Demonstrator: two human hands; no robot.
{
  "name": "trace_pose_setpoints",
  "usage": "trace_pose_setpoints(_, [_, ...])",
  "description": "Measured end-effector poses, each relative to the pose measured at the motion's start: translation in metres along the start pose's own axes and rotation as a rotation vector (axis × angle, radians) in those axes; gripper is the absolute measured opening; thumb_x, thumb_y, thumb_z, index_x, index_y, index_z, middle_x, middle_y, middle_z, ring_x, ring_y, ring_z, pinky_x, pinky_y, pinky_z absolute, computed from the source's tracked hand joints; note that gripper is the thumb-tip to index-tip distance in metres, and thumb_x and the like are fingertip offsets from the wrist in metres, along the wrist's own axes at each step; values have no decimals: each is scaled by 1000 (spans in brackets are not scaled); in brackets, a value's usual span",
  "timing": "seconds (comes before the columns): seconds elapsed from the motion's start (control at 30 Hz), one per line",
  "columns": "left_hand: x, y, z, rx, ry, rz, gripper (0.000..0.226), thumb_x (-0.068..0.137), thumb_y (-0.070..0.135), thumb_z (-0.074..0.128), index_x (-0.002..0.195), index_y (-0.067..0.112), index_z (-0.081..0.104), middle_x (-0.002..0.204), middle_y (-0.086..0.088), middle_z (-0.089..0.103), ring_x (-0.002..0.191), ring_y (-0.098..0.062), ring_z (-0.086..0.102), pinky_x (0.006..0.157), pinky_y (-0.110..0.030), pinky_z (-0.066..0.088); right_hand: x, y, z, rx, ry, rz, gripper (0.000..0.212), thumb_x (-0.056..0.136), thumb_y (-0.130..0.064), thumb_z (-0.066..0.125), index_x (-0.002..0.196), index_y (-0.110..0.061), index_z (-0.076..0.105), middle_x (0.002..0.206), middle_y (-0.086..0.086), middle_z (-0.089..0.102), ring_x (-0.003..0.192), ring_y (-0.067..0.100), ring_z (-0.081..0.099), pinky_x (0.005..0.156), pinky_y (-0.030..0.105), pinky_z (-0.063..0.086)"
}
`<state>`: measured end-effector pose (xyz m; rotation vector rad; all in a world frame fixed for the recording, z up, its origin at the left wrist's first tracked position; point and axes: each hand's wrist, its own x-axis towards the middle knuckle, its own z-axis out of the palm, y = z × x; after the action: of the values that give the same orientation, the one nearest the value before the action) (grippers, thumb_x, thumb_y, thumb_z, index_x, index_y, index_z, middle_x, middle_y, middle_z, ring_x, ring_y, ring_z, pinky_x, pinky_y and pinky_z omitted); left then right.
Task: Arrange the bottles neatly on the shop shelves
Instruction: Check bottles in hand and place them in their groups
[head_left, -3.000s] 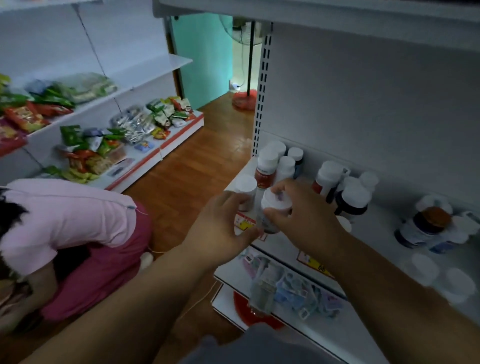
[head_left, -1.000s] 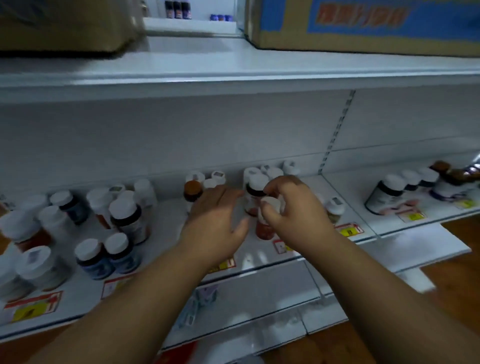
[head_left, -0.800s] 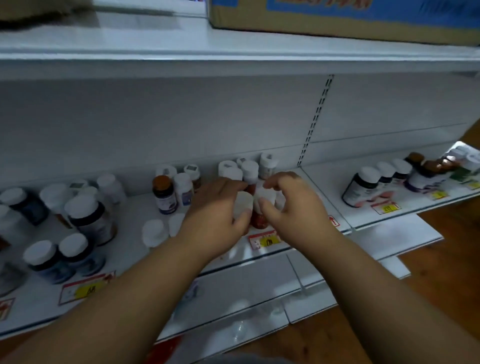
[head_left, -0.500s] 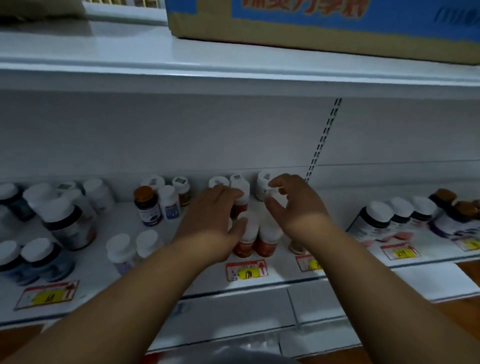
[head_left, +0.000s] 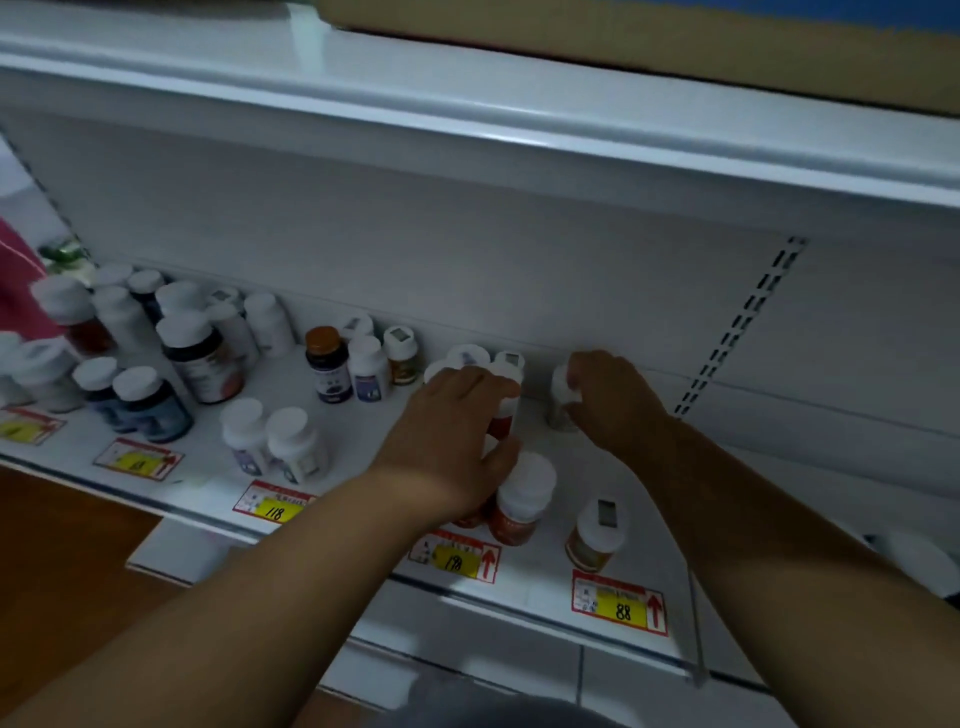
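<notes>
Both hands are working the middle of the shelf (head_left: 524, 592), in the bottle cluster behind the 198 price tag (head_left: 454, 558).

Left hand (head_left: 457, 441) is lying over a red-labelled, white-capped bottle (head_left: 503, 415) at about 11 o'clock from that tag. Fingers are draped across the cap, thumb (head_left: 501, 452) hooking round the front. I'm reading that grip as clenched on the red bottle, probably steadying it so its neighbours aren't getting knocked.

Right hand (head_left: 613, 400) is reaching deeper, at 1 o'clock from the tag. Fingertips are curling onto a pale white bottle (head_left: 560, 400) near the back panel (head_left: 467, 249). Grip looks like it's grasping that bottle near the cap. My guess: it's being seated toward the back to make a row.

Another red-labelled bottle (head_left: 522, 501) is standing just in front of the left hand, touching or nearly touching the thumb side; can't tell which. An amber bottle (head_left: 597, 532) is sitting alone at 3 o'clock from it, behind the 88 tag (head_left: 621, 605).

Out at 9 o'clock: a brown-capped dark bottle (head_left: 327, 364), a white-capped pair (head_left: 275, 441) and a big dark jar (head_left: 200, 356), loosely grouped, not in rows. Judging by that, the sorting is only partly done.
</notes>
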<state>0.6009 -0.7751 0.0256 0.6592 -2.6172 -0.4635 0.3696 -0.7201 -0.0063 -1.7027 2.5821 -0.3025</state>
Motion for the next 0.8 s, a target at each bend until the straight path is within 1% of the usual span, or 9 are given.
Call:
trace_pose_setpoints(0.13, [2, 7, -1, 2, 27, 6, 49, 84, 46, 45, 124, 19, 56, 115, -2, 57, 109, -26, 51, 94, -40, 42, -5, 8, 4, 52, -15, 82, 50, 81, -34, 69, 118, -8, 46, 117, 19, 43, 99, 37, 53, 82, 37, 44])
trace_pose_setpoints(0.2, [3, 9, 0, -9, 48, 10, 48, 83, 45, 45, 122, 18, 56, 113, -3, 58, 107, -28, 52, 93, -42, 44, -11, 9, 0, 224, -5, 136, 53, 78, -33, 73, 117, -10, 47, 115, 15, 42, 92, 30, 52, 76, 30, 42])
trace_pose_setpoints(0.3, [2, 11, 0, -32, 60, 5, 54, 83, 50, 43, 125, 19, 56, 119, -4, 57, 113, -28, 49, 96, -39, 41, -21, 3, -20, 542, 157, 262, 38, 78, -25, 74, 109, -16, 54, 106, 6, 46, 83, 18, 48, 61, 20, 37])
trace_pose_setpoints(0.37, [1, 11, -2, -59, 73, -3, 57, 84, 56, 41, 127, 20, 55, 122, -2, 55, 114, -24, 47, 95, -36, 39, -31, -7, -38, 936, 230, 326, 22, 78, -24, 70, 96, -18, 59, 96, 6, 58, 79, 19, 55, 63, 23, 44])
trace_pose_setpoints(0.43, [0, 10, -4, -131, 104, 15, 59, 90, 59, 34, 126, 19, 56, 121, -2, 56, 112, -20, 47, 93, -32, 38, -45, -22, -57, 1547, 204, 374, 11, 80, -20, 58, 89, -14, 59, 87, 8, 62, 75, 23, 61, 65, 30, 52])
trace_pose_setpoints(0.53, [-5, 7, -9, -258, 203, 88, 62, 97, 57, 22, 122, 14, 59, 117, -3, 58, 109, -15, 47, 91, -24, 35, -68, -46, -76, 2149, 30, 378, 22, 87, -19, 47, 102, -9, 59, 93, 10, 63, 77, 25, 66, 66, 32, 57])
trace_pose_setpoints(0.6, [-10, 6, -15, -304, 222, 100, 57, 98, 51, 22, 121, 15, 60, 115, -2, 59, 106, -12, 48, 89, -23, 35, -78, -66, -82, 2196, -84, 391, 43, 80, -30, 56, 114, -6, 59, 98, 13, 63, 80, 27, 64, 67, 32, 58])
trace_pose_setpoints(0.67, [-17, 2, -22, -340, 208, 89, 53, 97, 47, 24, 119, 15, 60, 112, -1, 59, 103, -11, 47, 86, -22, 35, -85, -87, -85, 2115, -82, 380, 52, 77, -38, 61, 117, -5, 58, 92, 13, 66, 77, 25, 67, 65, 31, 58])
trace_pose_setpoints(0.8, [-34, -22, -36, -355, 184, 110, 53, 97, 48, 25, 114, 14, 63, 106, 2, 60, 100, -15, 51, 85, -30, 39, -93, -129, -84, 1933, 60, 319, 43, 72, -34, 67, 105, -9, 57, 86, 13, 69, 80, 27, 68, 69, 40, 58])
